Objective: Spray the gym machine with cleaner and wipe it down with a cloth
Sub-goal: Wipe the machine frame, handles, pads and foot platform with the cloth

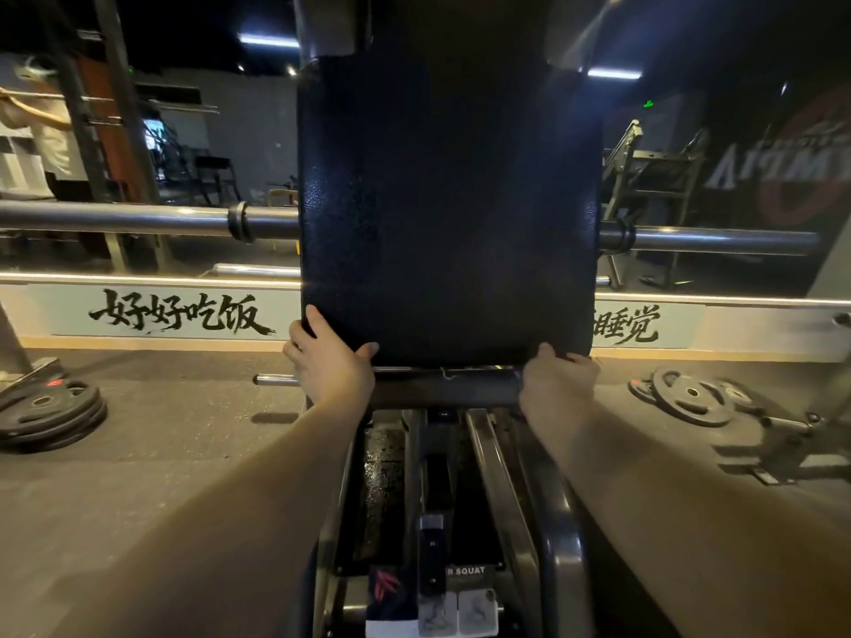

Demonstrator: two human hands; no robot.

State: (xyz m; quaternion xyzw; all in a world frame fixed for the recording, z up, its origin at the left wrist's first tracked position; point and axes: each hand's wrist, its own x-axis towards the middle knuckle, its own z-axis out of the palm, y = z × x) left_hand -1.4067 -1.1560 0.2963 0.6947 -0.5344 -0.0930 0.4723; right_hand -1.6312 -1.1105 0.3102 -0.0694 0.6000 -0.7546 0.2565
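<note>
- Dim gym floor (pixel 161 453) of grey rubber runs back to a low white wall band (pixel 175 313) painted with black brush characters; weight plates (pixel 48 409) lie stacked at the left, more plates (pixel 695 396) at the right.
- Centre of the head view: the gym machine's footplate (pixel 449 200) — a large, upright black panel with a pebbled, faintly glossy surface — stands straight ahead, chrome bars (pixel 138 218) sticking out from both its sides.
- Left hand (pixel 329 361) is closed on the panel's lower left corner, thumb on the front face.
- Right hand (pixel 559 382) grips the lower right corner the same way — fingers curled around the edge.
- Below, dark rails (pixel 495 490) lead toward a label reading "SQUAT" (pixel 466 571).
</note>
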